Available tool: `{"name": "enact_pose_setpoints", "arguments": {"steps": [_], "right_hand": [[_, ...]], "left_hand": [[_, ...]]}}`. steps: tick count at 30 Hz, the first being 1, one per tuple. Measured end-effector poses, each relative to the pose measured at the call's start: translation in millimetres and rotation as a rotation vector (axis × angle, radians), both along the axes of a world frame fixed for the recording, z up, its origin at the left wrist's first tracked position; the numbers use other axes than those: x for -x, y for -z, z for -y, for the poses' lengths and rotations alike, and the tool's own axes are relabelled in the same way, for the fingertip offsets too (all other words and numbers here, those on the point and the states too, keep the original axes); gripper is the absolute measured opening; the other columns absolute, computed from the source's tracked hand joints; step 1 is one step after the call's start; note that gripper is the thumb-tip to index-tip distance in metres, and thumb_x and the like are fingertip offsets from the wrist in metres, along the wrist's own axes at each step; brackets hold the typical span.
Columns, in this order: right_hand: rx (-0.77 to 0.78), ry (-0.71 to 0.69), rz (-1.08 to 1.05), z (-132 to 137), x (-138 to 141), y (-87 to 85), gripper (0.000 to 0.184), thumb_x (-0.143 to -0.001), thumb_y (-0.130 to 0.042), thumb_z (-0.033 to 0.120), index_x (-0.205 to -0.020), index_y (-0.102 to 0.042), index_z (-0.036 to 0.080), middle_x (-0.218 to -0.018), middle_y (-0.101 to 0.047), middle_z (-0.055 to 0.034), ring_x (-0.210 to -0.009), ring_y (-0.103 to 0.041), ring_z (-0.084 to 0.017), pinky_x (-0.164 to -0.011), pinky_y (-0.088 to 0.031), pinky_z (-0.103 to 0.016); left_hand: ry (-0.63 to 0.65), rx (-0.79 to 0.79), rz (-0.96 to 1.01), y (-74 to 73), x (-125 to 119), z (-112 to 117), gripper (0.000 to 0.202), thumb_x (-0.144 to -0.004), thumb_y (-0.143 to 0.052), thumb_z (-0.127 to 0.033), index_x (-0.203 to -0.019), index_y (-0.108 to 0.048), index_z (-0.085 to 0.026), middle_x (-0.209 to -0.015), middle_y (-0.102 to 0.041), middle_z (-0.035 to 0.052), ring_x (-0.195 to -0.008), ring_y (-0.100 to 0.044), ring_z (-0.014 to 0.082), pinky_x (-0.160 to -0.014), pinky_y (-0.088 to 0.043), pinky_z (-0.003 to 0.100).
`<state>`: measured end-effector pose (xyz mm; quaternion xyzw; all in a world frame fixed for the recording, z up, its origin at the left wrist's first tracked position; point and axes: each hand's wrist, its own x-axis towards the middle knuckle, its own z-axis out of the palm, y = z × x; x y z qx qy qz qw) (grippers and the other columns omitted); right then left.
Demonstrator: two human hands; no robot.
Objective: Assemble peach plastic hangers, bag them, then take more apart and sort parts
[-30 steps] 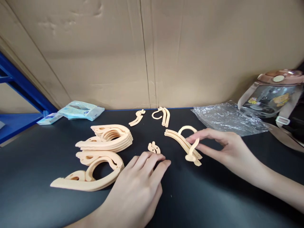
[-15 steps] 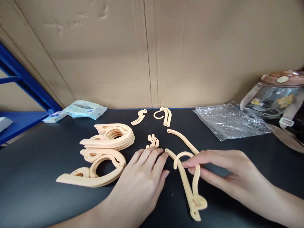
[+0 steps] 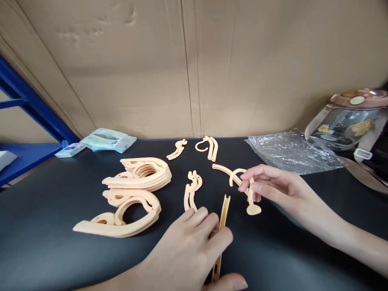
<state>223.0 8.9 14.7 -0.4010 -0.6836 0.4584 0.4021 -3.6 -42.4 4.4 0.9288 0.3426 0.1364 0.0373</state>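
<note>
My left hand point(image 3: 194, 250) is closed around a long curved peach plastic strip point(image 3: 223, 214), holding it on edge above the black table point(image 3: 45, 226). My right hand point(image 3: 273, 188) pinches a peach hook piece point(image 3: 251, 202) with a round end, lifted just over the table. Another curved strip point(image 3: 221, 169) lies under that hook. A pair of small wavy pieces point(image 3: 191, 190) lies just beyond my left fingers. A stack of peach hanger-shaped parts point(image 3: 133, 194) lies to the left.
Two more small groups of peach pieces point(image 3: 194, 147) lie near the cardboard wall point(image 3: 194, 68). Crumpled clear plastic point(image 3: 291, 151) and a water bottle point(image 3: 348, 121) are at the right. Tissue packs point(image 3: 103, 140) and a blue shelf frame point(image 3: 27, 117) are at the left.
The hook and the strip have come apart: my left hand picked up the strip and turned it on edge, while my right hand lifted the hook back and away.
</note>
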Motion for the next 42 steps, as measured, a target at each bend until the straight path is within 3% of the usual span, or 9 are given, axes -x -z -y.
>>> {"name": "enact_pose_setpoints", "arguments": {"steps": [4, 6, 8, 15, 18, 21, 23, 34, 42], "right_hand": [[0.009, 0.011, -0.023, -2.3, -0.8, 1.6, 0.019, -0.084, -0.067, 0.036, -0.096, -0.064, 0.021, -0.091, -0.067, -0.0022, -0.067, -0.062, -0.011, -0.064, -0.053, -0.026], [0.038, 0.005, -0.049, -3.8, -1.7, 1.8, 0.020, -0.085, -0.067, 0.034, -0.100, -0.063, 0.021, -0.094, -0.067, -0.0031, -0.067, -0.061, -0.011, -0.061, -0.051, -0.024], [0.062, -0.003, -0.080, -5.4, -2.4, 1.6, 0.021, -0.086, -0.065, 0.033, -0.104, -0.062, 0.021, -0.093, -0.067, -0.0031, -0.067, -0.060, -0.010, -0.060, -0.050, -0.024], [0.168, -0.048, -0.198, -9.6, -3.3, 2.0, 0.028, -0.086, -0.066, 0.030, -0.112, -0.061, 0.024, -0.091, -0.066, -0.0014, -0.069, -0.059, -0.011, -0.063, -0.048, -0.026], [0.270, -0.089, -0.246, -8.7, -3.6, 2.7, 0.032, -0.087, -0.065, 0.029, -0.118, -0.060, 0.026, -0.096, -0.064, -0.0009, -0.072, -0.060, -0.010, -0.066, -0.046, -0.025], [0.354, -0.110, -0.296, -8.1, -4.3, 3.5, 0.033, -0.087, -0.066, 0.028, -0.120, -0.060, 0.027, -0.095, -0.062, 0.0005, -0.075, -0.058, -0.009, -0.069, -0.044, -0.024], [0.391, -0.110, -0.336, -8.3, -5.0, 3.9, 0.033, -0.087, -0.067, 0.027, -0.119, -0.061, 0.028, -0.092, -0.060, 0.0016, -0.077, -0.057, -0.008, -0.070, -0.042, -0.023], [0.494, -0.229, -0.389, -8.9, -3.8, 3.9, 0.034, -0.087, -0.066, 0.021, -0.120, -0.063, 0.029, -0.095, -0.057, 0.0015, -0.081, -0.055, -0.008, -0.078, -0.043, -0.024], [0.471, -0.206, -0.415, -9.2, -4.9, 5.0, 0.035, -0.088, -0.065, 0.019, -0.121, -0.061, 0.031, -0.093, -0.058, 0.0022, -0.080, -0.055, -0.008, -0.078, -0.042, -0.023]], "left_hand": [[-0.066, 0.142, 0.085, -2.3, 1.0, 3.1, 0.026, -0.074, -0.075, -0.025, -0.090, -0.055, -0.022, -0.084, -0.061, -0.0025, -0.078, -0.057, 0.0170, -0.071, -0.046, 0.027], [-0.082, 0.205, 0.145, -2.8, 1.5, 2.5, 0.024, -0.074, -0.065, -0.010, -0.089, -0.052, -0.023, -0.083, -0.061, -0.0049, -0.075, -0.059, 0.0137, -0.068, -0.046, 0.023], [-0.079, 0.229, 0.195, -2.4, 2.1, 1.0, 0.023, -0.076, -0.054, -0.005, -0.090, -0.050, -0.023, -0.080, -0.061, -0.0056, -0.072, -0.059, 0.0119, -0.065, -0.046, 0.021], [-0.015, 0.143, 0.280, -1.0, 3.3, -1.7, 0.039, -0.085, -0.039, -0.006, -0.120, -0.047, -0.022, -0.090, -0.063, -0.0011, -0.074, -0.062, 0.0116, -0.068, -0.052, 0.020], [-0.004, 0.091, 0.295, -3.3, 3.4, -1.2, 0.029, -0.089, -0.034, -0.011, -0.110, -0.050, -0.022, -0.089, -0.064, -0.0004, -0.065, -0.062, 0.0121, -0.059, -0.051, 0.021], [-0.072, 0.097, 0.233, -5.4, 3.9, -1.2, 0.018, -0.097, -0.033, -0.021, -0.103, -0.051, -0.023, -0.087, -0.065, -0.0023, -0.067, -0.063, 0.0132, -0.062, -0.051, 0.023], [-0.048, 0.138, 0.184, -5.7, 4.3, -1.9, 0.017, -0.100, -0.034, -0.026, -0.099, -0.051, -0.024, -0.084, -0.064, -0.0044, -0.067, -0.063, 0.0127, -0.060, -0.050, 0.022], [0.002, 0.138, 0.170, -4.7, 4.2, -6.6, 0.013, -0.099, -0.036, -0.016, -0.094, -0.046, -0.021, -0.081, -0.060, -0.0040, -0.068, -0.060, 0.0130, -0.059, -0.044, 0.024], [0.001, 0.158, 0.173, -5.5, 2.7, -12.7, 0.017, -0.099, -0.035, -0.018, -0.084, -0.045, -0.020, -0.072, -0.056, -0.0033, -0.063, -0.055, 0.0137, -0.054, -0.040, 0.025]]}}
